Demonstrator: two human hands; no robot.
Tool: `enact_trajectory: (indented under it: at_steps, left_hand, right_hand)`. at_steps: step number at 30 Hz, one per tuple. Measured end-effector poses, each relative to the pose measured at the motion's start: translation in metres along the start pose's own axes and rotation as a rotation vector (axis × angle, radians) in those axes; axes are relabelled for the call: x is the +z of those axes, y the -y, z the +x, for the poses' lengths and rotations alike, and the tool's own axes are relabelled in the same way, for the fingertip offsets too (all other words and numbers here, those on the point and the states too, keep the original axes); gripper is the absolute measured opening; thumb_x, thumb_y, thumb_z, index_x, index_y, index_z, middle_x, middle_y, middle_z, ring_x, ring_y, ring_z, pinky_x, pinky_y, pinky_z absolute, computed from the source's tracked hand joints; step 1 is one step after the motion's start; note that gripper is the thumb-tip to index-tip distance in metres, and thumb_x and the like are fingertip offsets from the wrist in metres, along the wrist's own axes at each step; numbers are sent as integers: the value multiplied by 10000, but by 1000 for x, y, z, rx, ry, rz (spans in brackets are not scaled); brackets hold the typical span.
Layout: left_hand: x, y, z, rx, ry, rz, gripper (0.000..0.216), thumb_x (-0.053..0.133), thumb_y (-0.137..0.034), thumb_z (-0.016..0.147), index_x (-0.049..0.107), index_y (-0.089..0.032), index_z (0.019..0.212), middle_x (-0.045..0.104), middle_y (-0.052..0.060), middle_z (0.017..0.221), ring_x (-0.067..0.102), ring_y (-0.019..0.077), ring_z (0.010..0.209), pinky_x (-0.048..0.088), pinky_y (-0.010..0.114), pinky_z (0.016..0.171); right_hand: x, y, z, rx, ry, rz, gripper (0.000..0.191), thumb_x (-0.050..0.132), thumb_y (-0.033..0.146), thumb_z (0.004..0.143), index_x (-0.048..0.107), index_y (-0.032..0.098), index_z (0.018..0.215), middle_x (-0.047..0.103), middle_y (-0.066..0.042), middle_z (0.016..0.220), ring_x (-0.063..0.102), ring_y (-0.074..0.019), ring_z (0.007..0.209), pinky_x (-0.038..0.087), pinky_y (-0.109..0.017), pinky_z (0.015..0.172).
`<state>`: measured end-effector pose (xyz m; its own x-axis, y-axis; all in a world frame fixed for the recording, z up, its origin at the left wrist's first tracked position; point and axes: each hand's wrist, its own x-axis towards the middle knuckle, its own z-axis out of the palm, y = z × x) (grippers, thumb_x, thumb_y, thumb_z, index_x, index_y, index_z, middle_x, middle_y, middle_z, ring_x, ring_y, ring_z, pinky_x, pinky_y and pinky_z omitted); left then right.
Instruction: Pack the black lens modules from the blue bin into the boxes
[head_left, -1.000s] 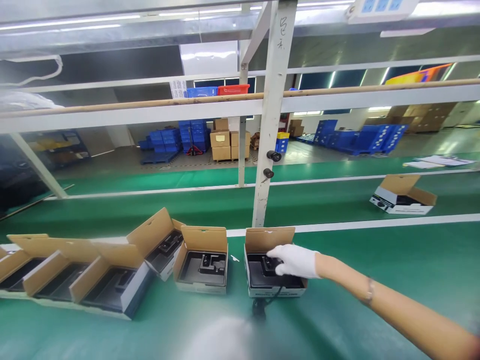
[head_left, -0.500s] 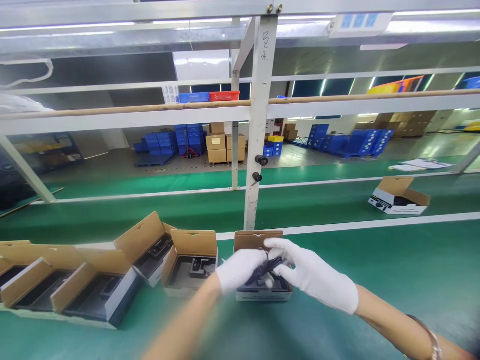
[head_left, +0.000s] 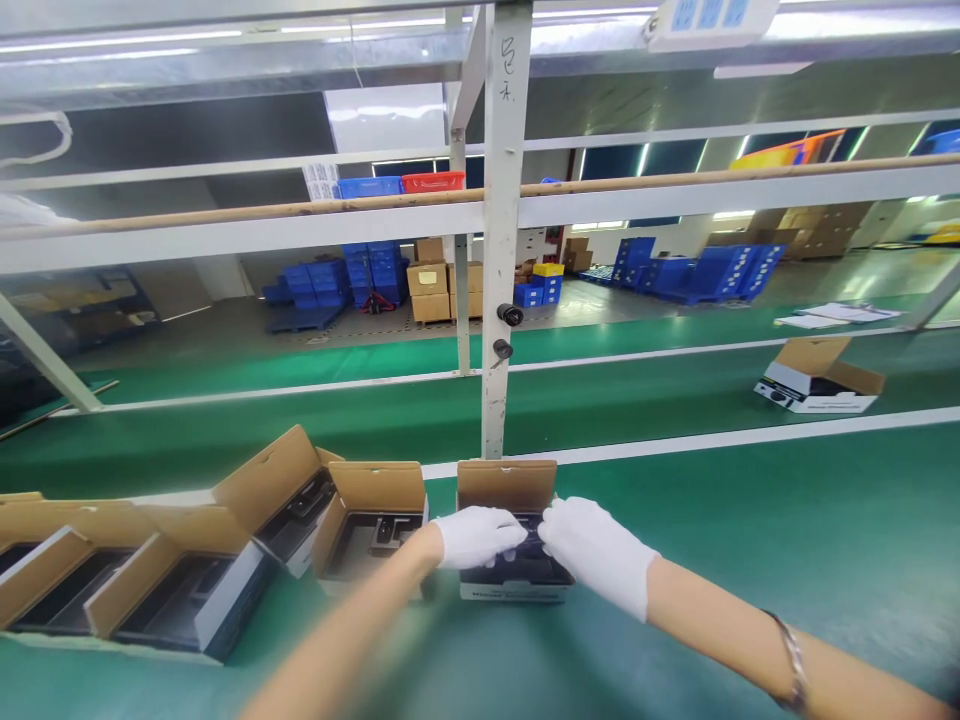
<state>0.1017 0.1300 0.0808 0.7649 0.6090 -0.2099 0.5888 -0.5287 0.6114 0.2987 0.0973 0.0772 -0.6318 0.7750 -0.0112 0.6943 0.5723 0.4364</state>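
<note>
Right now you're reaching both gloved hands into the open cardboard box (head_left: 507, 485) sitting on the green belt (head_left: 750, 530), just in front of the white upright post (head_left: 501, 230). Your left hand (head_left: 474, 536) is lying curled over the box's left side, fingers pressing down on the black tray insert (head_left: 517, 572) inside; can't tell if it's pinching anything. Your right hand (head_left: 592, 548) is coming in from the right edge, fingertips meeting the left hand's over the tray, and whether it's gripping sth is hidden too. The box's lid flap is standing upright at the back.

Just left of it, a second open box (head_left: 371, 520) is sitting w/ a black part in its tray, then a third box (head_left: 281, 490) angled, and more open boxes (head_left: 135, 580) in a row toward the left edge. Well apart, far right on the next belt, a lone open box (head_left: 821, 375) is resting.
</note>
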Motion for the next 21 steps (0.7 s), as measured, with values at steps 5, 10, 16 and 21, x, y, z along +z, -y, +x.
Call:
enact_trajectory:
  at_steps: [5,10,16,21]
  left_hand:
    - [32,6,18,-152,46,378,314,431,-322,901,643,-165,1073,679,128,1080,636,259,986,501,399,823]
    - [52,3,33,-322,145,676,204,584,-291,867,656,-115,940,688,93,1010,625,227,1013,491,463,905]
    - [53,-6,40,-306,115,742,161,621,-234,834,682,-105,910,707,112,959,652,247,943,522,434,831]
    - [45,-6,-28,-229,-226,720,293,424,-274,919,682,-219,1048,677,104,1136,579,270,1116,426,434,978]
  right_hand:
    - [33,24,36,-29,310,111,105,634,82,726,713,88,795,679,-192,812,639,-318,832,461,-399,696]
    - [34,19,43,-53,394,246,115,683,121,665,722,147,769,702,-118,766,659,-277,776,482,-365,686]
    - [10,19,26,-72,325,499,296,609,394,789,712,196,982,713,-82,871,666,-245,738,467,-300,592]
    - [46,22,-8,85,345,441,211,656,167,691,706,135,894,694,-111,862,667,-262,771,464,-300,620]
